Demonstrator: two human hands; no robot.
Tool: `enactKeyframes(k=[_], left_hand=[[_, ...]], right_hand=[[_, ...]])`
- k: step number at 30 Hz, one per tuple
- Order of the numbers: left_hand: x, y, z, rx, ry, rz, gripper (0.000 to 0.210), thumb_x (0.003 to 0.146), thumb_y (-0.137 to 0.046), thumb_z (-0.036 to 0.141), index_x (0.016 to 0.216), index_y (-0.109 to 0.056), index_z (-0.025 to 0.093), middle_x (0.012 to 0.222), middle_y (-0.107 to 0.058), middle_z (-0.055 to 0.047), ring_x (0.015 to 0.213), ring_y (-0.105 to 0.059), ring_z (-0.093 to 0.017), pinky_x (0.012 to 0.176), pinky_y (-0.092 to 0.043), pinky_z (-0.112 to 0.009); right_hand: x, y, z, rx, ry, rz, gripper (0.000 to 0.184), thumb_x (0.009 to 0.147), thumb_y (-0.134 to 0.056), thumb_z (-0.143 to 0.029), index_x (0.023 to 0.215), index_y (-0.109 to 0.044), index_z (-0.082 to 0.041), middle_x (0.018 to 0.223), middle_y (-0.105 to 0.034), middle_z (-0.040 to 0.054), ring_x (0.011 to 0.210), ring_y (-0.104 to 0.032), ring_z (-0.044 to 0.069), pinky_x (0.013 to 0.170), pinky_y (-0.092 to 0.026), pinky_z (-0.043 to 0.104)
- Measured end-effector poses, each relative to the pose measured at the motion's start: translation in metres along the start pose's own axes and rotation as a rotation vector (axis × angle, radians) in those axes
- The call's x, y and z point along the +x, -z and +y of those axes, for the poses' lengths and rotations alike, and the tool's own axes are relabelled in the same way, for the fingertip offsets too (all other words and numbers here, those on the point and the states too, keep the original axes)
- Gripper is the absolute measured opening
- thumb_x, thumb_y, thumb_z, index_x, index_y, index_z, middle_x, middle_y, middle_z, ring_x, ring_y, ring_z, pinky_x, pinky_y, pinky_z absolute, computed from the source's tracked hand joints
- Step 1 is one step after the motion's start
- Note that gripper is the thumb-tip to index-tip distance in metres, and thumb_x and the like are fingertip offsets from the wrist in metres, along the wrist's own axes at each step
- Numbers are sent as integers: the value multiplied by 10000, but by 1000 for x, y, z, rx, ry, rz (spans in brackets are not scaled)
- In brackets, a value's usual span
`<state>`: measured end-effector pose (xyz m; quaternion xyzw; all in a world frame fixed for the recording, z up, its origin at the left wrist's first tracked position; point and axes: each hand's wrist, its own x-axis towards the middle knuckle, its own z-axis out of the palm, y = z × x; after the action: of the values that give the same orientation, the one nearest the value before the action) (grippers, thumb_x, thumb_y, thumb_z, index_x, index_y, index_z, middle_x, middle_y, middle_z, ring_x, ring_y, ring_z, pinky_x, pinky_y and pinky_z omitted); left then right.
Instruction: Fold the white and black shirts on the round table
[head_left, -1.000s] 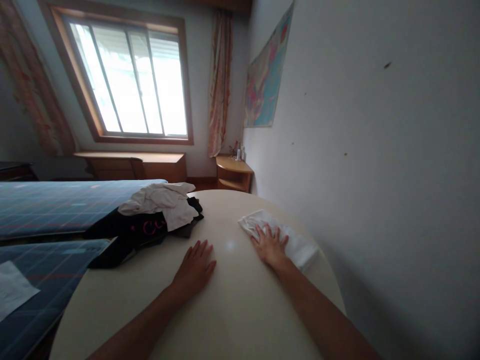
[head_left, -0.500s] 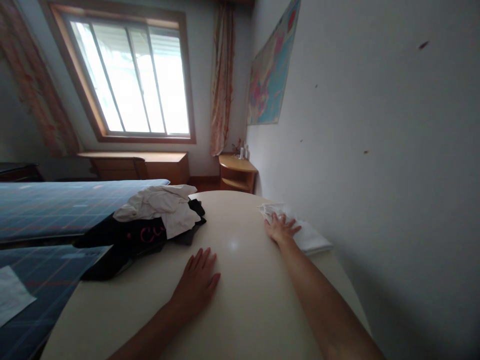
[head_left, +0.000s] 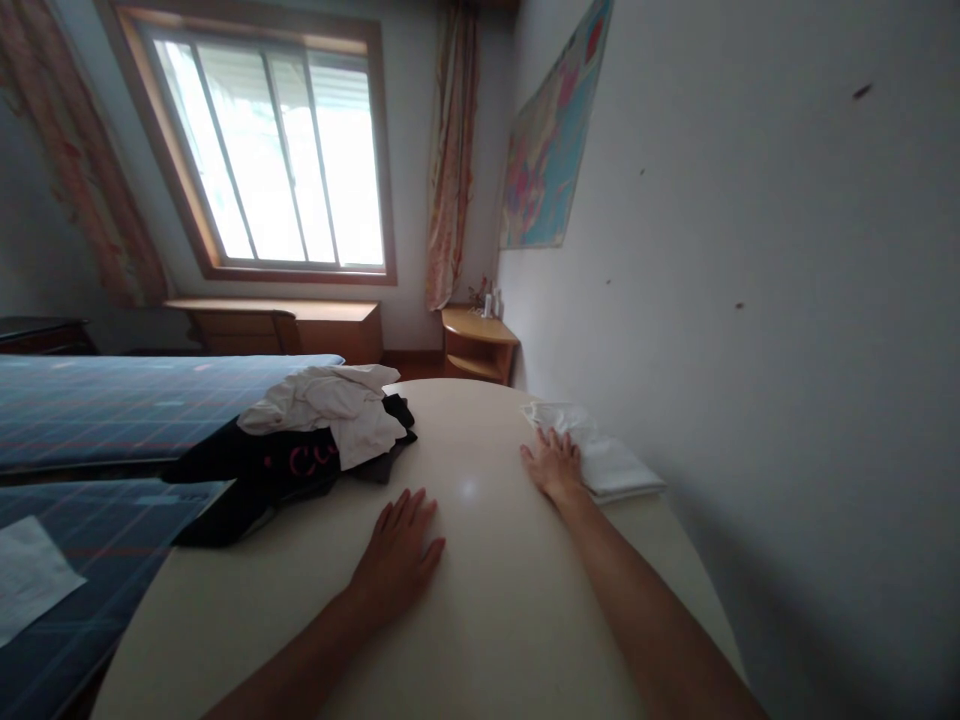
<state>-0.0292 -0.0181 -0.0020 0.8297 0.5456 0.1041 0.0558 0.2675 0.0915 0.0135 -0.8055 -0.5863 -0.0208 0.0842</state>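
At your far left, a white sheet lies on the blue checked mattress. Next, a heap of clothes, pale over black with pink lettering, sits at the left edge of your round bench. Your left hand rests palm down on the bench, fingers loosely side by side, thumb apart. Your right hand, fingers slightly spread, touches the left part of the folded white cloth, near the bench's right edge.
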Motion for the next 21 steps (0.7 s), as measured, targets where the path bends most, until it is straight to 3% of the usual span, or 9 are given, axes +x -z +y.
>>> enactKeyframes(k=[4, 11, 21], left_hand=[[-1, 2, 1, 8, 14, -17, 557, 954, -373, 423, 1442, -438, 164, 1570, -339, -123, 1476, -230, -289, 1189, -214, -500], [-2, 4, 6, 31, 21, 16, 536, 948, -377, 404, 1426, -454, 173, 1557, -366, -124, 1468, -257, -287, 1187, -222, -487], [-3, 2, 7, 35, 34, 19, 540, 952, -388, 386, 1433, -459, 153, 1557, -367, -115, 1470, -252, -285, 1196, -211, -474]], right_hand=[[-38, 5, -10, 1, 68, -33, 728, 953, -276, -560, 1507, -354, -95, 1617, -202, 135, 1463, -155, 357, 1154, -123, 477], [-86, 6, -4, -35, 74, -38, 827, 931, -275, -623, 1492, -349, -21, 1569, -292, 209, 1463, -162, 369, 1163, -8, 513], [-89, 4, 1, 63, 111, -43, 892, 911, -304, -654, 1517, -274, 0, 1601, -217, 190, 1491, -40, 355, 1176, 32, 459]])
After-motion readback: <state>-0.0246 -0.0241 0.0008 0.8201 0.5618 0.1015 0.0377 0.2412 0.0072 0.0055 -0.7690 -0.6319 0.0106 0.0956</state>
